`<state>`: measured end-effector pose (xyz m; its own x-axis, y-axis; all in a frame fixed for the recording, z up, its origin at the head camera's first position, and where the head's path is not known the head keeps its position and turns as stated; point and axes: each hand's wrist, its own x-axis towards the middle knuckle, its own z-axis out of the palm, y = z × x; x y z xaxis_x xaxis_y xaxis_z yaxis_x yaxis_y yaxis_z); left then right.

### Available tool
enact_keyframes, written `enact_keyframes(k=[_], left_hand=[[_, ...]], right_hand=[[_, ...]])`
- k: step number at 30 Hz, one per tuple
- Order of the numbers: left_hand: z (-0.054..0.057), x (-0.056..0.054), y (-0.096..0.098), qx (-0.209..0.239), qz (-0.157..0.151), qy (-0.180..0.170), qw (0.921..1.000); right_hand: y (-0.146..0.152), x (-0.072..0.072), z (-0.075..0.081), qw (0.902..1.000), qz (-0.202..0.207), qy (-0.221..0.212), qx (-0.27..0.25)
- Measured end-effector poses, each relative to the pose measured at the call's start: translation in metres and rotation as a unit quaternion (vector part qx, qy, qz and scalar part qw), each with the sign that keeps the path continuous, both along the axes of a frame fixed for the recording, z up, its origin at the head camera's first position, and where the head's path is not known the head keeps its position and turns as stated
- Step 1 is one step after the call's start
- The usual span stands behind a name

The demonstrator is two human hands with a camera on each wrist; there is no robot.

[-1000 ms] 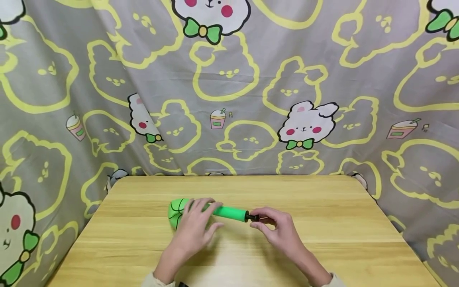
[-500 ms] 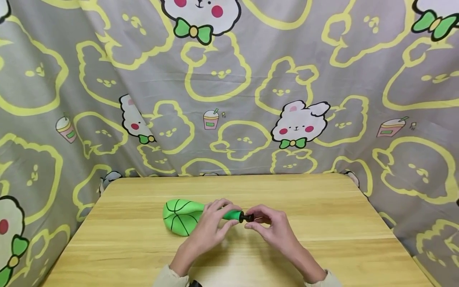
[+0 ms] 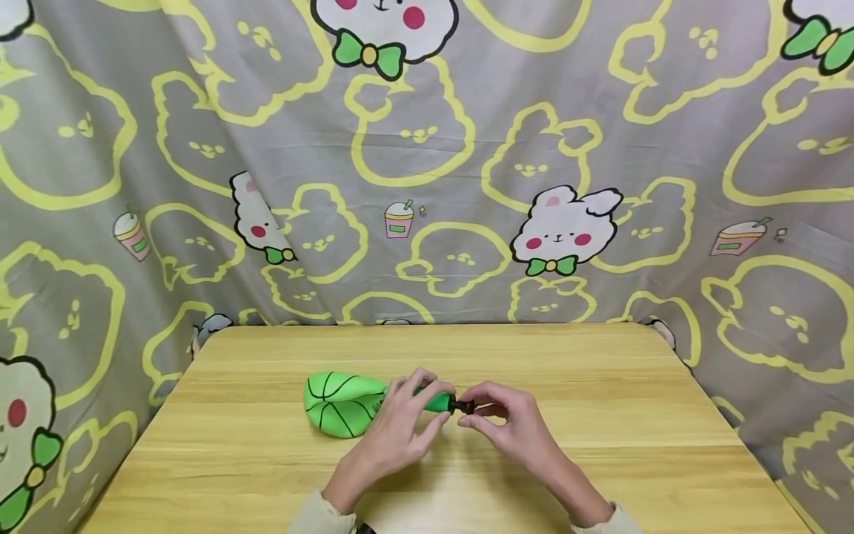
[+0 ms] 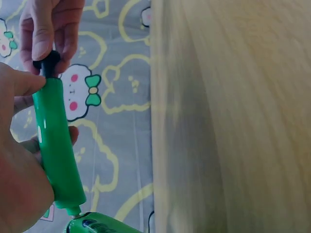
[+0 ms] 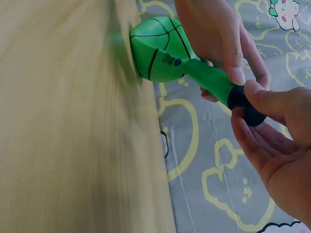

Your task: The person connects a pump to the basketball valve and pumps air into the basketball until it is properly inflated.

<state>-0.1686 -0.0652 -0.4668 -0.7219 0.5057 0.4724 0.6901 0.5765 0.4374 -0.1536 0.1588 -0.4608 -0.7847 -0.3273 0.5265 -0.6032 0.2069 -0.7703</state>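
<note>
A small green hand pump (image 4: 56,141) with a black end handle (image 5: 252,115) lies across between my two hands. My left hand (image 3: 396,426) holds the green barrel, its fingers over the far side and the thumb near the black end. At the right, my right hand (image 3: 517,423) pinches the black handle between thumb and fingertips. A half-deflated green ball (image 3: 333,415) with black lines sits on the table left of my left hand, dented inward. In the left wrist view the pump's narrow tip meets the ball. The handle stands close to the barrel, with a short dark stretch between.
The wooden table (image 3: 614,386) runs under both hands. Behind it and at its sides hangs a grey curtain (image 3: 454,163) with yellow outlines and rabbit faces. A small dark object (image 3: 365,529) shows at the bottom edge by the left sleeve.
My left hand has moved right from over the ball onto the pump barrel, uncovering the ball. The right hand stays at the handle.
</note>
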Motion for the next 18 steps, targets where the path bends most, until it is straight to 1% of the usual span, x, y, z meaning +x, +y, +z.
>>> enact_keyframes(k=[3,7,12,18], left_hand=[[-0.001,-0.002,0.001,0.004,-0.004,-0.001,1.0000],[-0.001,-0.006,-0.002,0.008,-0.002,0.005,1.0000],[0.005,-0.010,-0.010,0.024,0.014,0.009,0.9996],[0.008,-0.010,-0.021,0.035,0.028,0.027,0.9986]], right_hand=[[0.003,0.001,0.003,0.9999,0.005,-0.009,-0.002],[0.009,0.002,0.011,0.9999,0.012,-0.007,0.001],[0.023,0.003,0.026,0.9999,0.007,-0.005,0.007],[0.038,0.009,0.043,0.9997,-0.005,-0.009,0.024]])
